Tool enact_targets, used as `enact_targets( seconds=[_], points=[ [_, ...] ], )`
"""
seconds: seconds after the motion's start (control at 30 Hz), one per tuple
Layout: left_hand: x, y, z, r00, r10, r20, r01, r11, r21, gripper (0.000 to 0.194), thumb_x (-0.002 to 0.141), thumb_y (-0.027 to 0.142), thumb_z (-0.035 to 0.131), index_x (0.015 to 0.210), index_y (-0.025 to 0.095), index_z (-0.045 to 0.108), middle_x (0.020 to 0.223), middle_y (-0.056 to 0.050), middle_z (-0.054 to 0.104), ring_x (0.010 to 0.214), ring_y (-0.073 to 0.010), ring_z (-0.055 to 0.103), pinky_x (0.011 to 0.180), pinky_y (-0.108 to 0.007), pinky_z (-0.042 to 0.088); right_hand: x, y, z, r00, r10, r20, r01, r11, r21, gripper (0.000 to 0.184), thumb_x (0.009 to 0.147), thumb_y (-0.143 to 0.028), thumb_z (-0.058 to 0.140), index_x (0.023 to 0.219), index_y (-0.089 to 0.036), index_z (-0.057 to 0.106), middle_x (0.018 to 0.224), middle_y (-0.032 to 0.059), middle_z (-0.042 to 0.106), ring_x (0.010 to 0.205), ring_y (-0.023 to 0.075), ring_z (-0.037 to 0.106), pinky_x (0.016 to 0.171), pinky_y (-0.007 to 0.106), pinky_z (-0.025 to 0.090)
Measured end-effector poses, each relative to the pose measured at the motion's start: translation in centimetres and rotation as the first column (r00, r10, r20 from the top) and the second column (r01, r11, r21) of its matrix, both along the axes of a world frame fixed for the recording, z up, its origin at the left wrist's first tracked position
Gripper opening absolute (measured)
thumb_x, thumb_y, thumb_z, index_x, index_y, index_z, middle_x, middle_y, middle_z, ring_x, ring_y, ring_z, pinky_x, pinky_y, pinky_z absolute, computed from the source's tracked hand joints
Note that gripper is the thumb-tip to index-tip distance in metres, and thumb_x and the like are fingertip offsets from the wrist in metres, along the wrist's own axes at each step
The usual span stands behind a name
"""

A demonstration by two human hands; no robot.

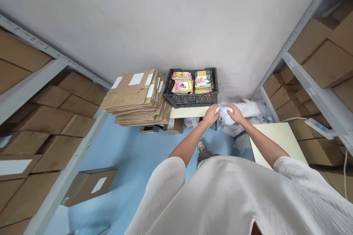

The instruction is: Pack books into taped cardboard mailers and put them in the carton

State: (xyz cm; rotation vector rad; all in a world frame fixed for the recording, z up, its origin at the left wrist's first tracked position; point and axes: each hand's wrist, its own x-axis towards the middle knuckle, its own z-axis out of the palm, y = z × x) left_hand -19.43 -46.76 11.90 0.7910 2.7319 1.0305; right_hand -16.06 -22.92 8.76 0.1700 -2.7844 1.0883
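Note:
My left hand (211,115) is at the right end of the pale table (187,112), just in front of the black plastic crate (193,100). Its fingers are curled together, and what they hold, if anything, is hidden. To its right, my right hand (235,114) grips the near left end of a crumpled white sheet (249,109), which looks like paper or thin plastic. Inside the crate, small books stand in two stacks, a left stack (183,86) and a right stack (203,82) with colourful covers.
Left of the crate rises a tall pile of flattened cardboard boxes (132,93). Shelves of cartons (46,121) line both sides. A carton (91,185) sits low at the left. A second pale table (278,139) and a power strip (320,127) are at the right.

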Motion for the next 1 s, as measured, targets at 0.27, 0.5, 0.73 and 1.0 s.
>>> enact_targets(
  seconds=[0.27, 0.5, 0.73, 1.0],
  points=[
    [-9.1, -9.5, 1.0, 0.985, 0.128, -0.117, -0.116, 0.988, 0.1, 0.049, 0.105, 0.016, 0.049, 0.153, 0.019, 0.062, 0.16, -0.014, 0.062, 0.154, -0.0257, 0.055, 0.134, -0.044, 0.042, -10.6, -9.6, 2.9, 0.989, 0.128, -0.07, -0.124, 0.991, 0.058, 0.043, 0.103, -0.029, 0.055, 0.143, -0.022, 0.072, 0.143, 0.015, 0.072, 0.137, 0.0321, 0.064, 0.122, 0.051, 0.05],
    [-16.8, -19.3, 1.5, 0.973, 0.199, -0.116, -0.202, 0.979, -0.009, 0.05, 0.103, 0.014, 0.052, 0.151, 0.022, 0.063, 0.158, -0.014, 0.064, 0.155, -0.0283, 0.054, 0.131, -0.047, 0.045, -19.4, -20.3, 4.1, 0.973, 0.217, -0.081, -0.204, 0.968, 0.146, 0.042, 0.103, -0.026, 0.056, 0.142, -0.022, 0.072, 0.146, 0.0149, 0.069, 0.139, 0.032, 0.062, 0.12, 0.048, 0.05],
    [-21.8, -23.5, 0.7, 0.969, 0.242, -0.042, -0.245, 0.951, -0.189, 0.049, 0.101, 0.018, 0.06, 0.149, 0.026, 0.067, 0.162, -0.015, 0.061, 0.153, -0.0367, 0.056, 0.13, -0.056, 0.045, -24.4, -25.9, 3.2, 0.974, 0.206, 0.098, -0.228, 0.896, 0.381, 0.046, 0.1, -0.019, 0.059, 0.145, -0.018, 0.07, 0.149, 0.0184, 0.067, 0.136, 0.035, 0.063, 0.116, 0.048, 0.05],
    [-23.7, -24.2, -0.7, 0.977, 0.213, 0.007, -0.203, 0.939, -0.276, 0.052, 0.1, 0.021, 0.064, 0.152, 0.025, 0.063, 0.159, -0.015, 0.06, 0.138, -0.035, 0.064, 0.123, -0.052, 0.05, -25.8, -28.0, 2.3, 0.966, 0.145, 0.214, -0.242, 0.797, 0.553, 0.05, 0.096, -0.015, 0.06, 0.145, -0.017, 0.071, 0.157, 0.0235, 0.061, 0.124, 0.0407, 0.068, 0.112, 0.053, 0.047]
  ],
)
